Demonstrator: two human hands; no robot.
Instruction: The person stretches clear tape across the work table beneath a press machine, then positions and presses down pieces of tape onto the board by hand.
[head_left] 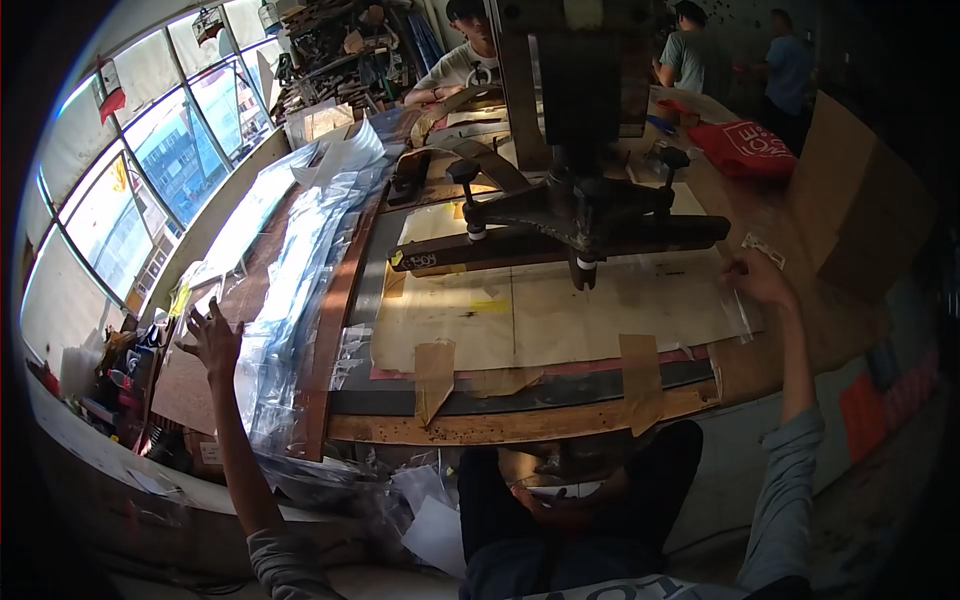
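My left hand (pixel 212 342) is raised at the left with its fingers spread and nothing in it. It is beside a long pile of clear plastic sheets (pixel 290 300). My right hand (pixel 762 280) is at the right edge of a cream board (pixel 590 320), fingers drawn together; what they hold, if anything, I cannot make out. A thin clear strip (pixel 742 312) hangs just below those fingers. Right behind them lies a small white piece with cut-outs (pixel 765 250). Over the board stands a dark press head with a long bar (pixel 560 245).
Brown tape (pixel 640 375) runs over the board's front edge. A red bag (pixel 745 150) and a cardboard sheet (pixel 850 190) stand at the right. One person (pixel 460 65) sits across the table; two others are at the back right. Plastic scraps (pixel 430 510) lie below.
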